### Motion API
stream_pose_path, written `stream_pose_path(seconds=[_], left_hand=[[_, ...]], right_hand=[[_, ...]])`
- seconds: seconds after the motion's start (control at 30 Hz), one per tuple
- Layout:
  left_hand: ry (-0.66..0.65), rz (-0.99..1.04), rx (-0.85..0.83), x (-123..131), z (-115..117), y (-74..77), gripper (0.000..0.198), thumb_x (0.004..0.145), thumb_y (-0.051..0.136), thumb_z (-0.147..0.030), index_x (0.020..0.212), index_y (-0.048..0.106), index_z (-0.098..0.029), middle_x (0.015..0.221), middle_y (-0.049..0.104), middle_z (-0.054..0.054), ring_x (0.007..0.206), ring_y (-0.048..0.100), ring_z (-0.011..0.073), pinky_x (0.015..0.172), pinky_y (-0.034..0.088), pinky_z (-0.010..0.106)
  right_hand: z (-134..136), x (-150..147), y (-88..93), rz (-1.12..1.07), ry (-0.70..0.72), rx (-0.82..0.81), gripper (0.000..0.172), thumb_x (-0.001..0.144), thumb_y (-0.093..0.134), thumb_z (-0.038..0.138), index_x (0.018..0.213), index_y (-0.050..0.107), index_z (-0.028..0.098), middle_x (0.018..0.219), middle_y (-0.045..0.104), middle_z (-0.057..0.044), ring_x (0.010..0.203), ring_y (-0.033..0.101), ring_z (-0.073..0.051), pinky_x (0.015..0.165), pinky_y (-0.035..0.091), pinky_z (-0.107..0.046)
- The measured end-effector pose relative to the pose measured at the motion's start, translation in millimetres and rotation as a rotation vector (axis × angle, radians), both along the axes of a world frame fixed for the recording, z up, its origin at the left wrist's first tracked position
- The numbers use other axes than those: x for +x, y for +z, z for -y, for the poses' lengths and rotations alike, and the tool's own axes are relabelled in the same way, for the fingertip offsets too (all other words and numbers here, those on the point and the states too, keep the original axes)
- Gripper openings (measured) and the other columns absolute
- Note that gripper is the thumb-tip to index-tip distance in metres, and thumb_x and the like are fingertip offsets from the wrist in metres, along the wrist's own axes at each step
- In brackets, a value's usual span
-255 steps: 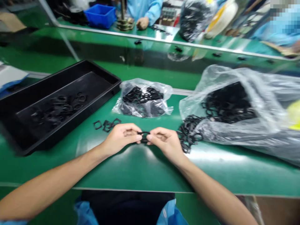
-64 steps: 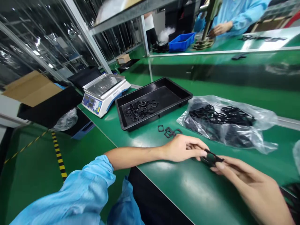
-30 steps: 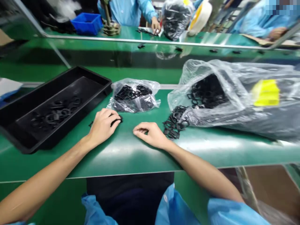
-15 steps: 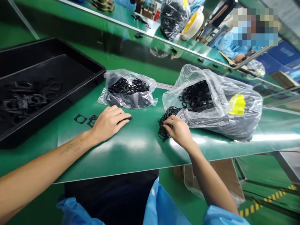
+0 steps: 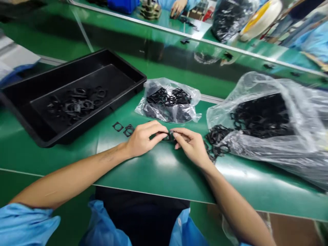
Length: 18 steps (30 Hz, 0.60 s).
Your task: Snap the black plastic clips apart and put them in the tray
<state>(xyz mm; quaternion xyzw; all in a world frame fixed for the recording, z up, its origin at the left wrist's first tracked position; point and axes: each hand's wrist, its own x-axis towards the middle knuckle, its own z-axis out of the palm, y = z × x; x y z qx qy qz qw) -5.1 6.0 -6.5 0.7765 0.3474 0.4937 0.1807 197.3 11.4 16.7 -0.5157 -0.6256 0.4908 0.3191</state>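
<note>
My left hand [image 5: 146,137] and my right hand [image 5: 191,143] meet above the green table, fingers pinched. Between their fingertips is a small black plastic frame [image 5: 167,136], partly covered by the fingers; whether it is one piece or two I cannot tell. Left of my left hand lie a square black frame with a round hole [image 5: 118,126] and a few overlapping ones [image 5: 128,130]. Beside my right hand, a heap of black plastic parts [image 5: 217,138] spills from a large clear bag [image 5: 266,143]. A smaller clear bag [image 5: 173,114] of black parts lies beyond my hands.
A black tray [image 5: 125,92] with several loose black frames stands at the left. Behind the table runs a rail [image 5: 164,29], and past it a co-worker's hand [image 5: 178,7] is at another bench. A cardboard box [image 5: 292,229] sits below the table's edge at the right.
My right hand has left the heap by the large bag and moved left to meet my left hand at the black frame. The view has turned leftward, showing more of the tray.
</note>
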Motion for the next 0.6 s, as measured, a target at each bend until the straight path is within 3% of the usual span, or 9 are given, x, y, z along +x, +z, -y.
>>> stream_pose_path(seconds=[0.13, 0.23, 0.33, 0.43, 0.6], left_hand=[[-0.028, -0.019, -0.014, 1.0, -2.2, -5.8, 0.012, 0.093, 0.063, -0.020, 0.095, 0.075, -0.018, 0.085, 0.072, 0.005, 0.077, 0.067, 0.0133, 0.072, 0.053, 0.025], [-0.006, -0.033, -0.034, 0.7, -2.6, -5.6, 0.011, 0.091, 0.066, -0.020, 0.096, 0.075, -0.017, 0.085, 0.072, 0.005, 0.076, 0.067, 0.0129, 0.071, 0.053, 0.025], [0.041, -0.051, -0.021, 0.8, -0.9, -0.3, 0.009, 0.091, 0.066, -0.021, 0.094, 0.074, -0.018, 0.082, 0.073, 0.003, 0.074, 0.066, 0.0132, 0.072, 0.053, 0.026], [0.047, -0.078, 0.025, 2.0, 2.4, 4.0, 0.007, 0.091, 0.067, -0.022, 0.089, 0.072, -0.019, 0.081, 0.073, 0.003, 0.075, 0.066, 0.0139, 0.073, 0.052, 0.027], [-0.029, -0.136, -0.027, 3.8, 4.1, 0.8, 0.008, 0.093, 0.064, -0.021, 0.090, 0.071, -0.018, 0.086, 0.070, 0.004, 0.079, 0.065, 0.0141, 0.075, 0.052, 0.028]], right_hand=[[5.3, 3.4, -1.6, -0.213, 0.087, -0.203, 0.038, 0.080, 0.077, 0.044, 0.105, 0.075, 0.016, 0.076, 0.070, -0.002, 0.062, 0.066, -0.014, 0.068, 0.059, -0.031], [6.6, 7.3, -1.1, -0.393, 0.083, -0.308, 0.050, 0.070, 0.086, 0.038, 0.112, 0.071, 0.017, 0.086, 0.073, -0.003, 0.071, 0.071, -0.015, 0.076, 0.061, -0.032], [7.0, 6.5, -3.5, -0.398, -0.005, -0.292, 0.051, 0.065, 0.089, 0.036, 0.107, 0.065, 0.018, 0.082, 0.073, -0.001, 0.068, 0.072, -0.015, 0.070, 0.060, -0.029], [9.1, 3.4, -6.0, -0.321, -0.063, -0.212, 0.040, 0.066, 0.087, 0.036, 0.094, 0.064, 0.018, 0.077, 0.073, -0.001, 0.063, 0.070, -0.014, 0.063, 0.057, -0.025], [12.8, 0.5, -6.6, -0.366, 0.008, -0.218, 0.032, 0.067, 0.085, 0.033, 0.090, 0.072, 0.017, 0.080, 0.073, -0.002, 0.067, 0.070, -0.013, 0.074, 0.061, -0.029]])
